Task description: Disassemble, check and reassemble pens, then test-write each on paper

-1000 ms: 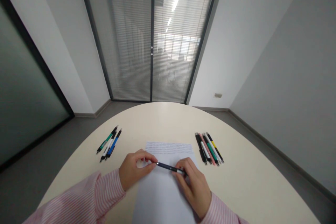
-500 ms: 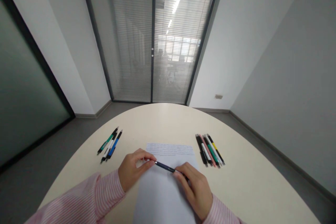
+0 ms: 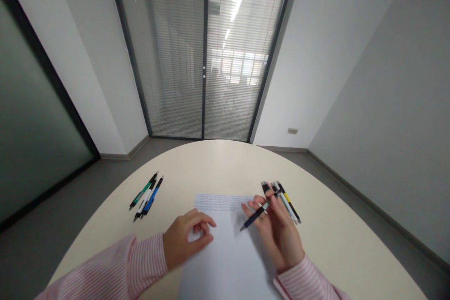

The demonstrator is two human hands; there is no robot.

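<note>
My right hand (image 3: 281,234) holds a dark blue pen (image 3: 254,218) above the paper, its tip slanting down to the left. Its fingers grip the upper end, and the palm is turned partly upward. Over the left side of the sheet is my left hand (image 3: 186,236), holding nothing, its thumb and forefinger apart. The white paper (image 3: 220,267) has lines of handwriting across its top and is bare below. Behind my right hand lies a row of pens (image 3: 288,200), partly hidden by my fingers.
On the left of the round cream table (image 3: 218,166) lie several pens: a green one (image 3: 143,191), a white one (image 3: 145,201) and a blue one (image 3: 153,196). Beyond the table stands a glass partition (image 3: 176,79) with blinds, between white walls.
My left hand has let go of the pen. My right hand has lifted and turned over with it, swinging it so the tip points down-left, and now covers part of the right-hand row.
</note>
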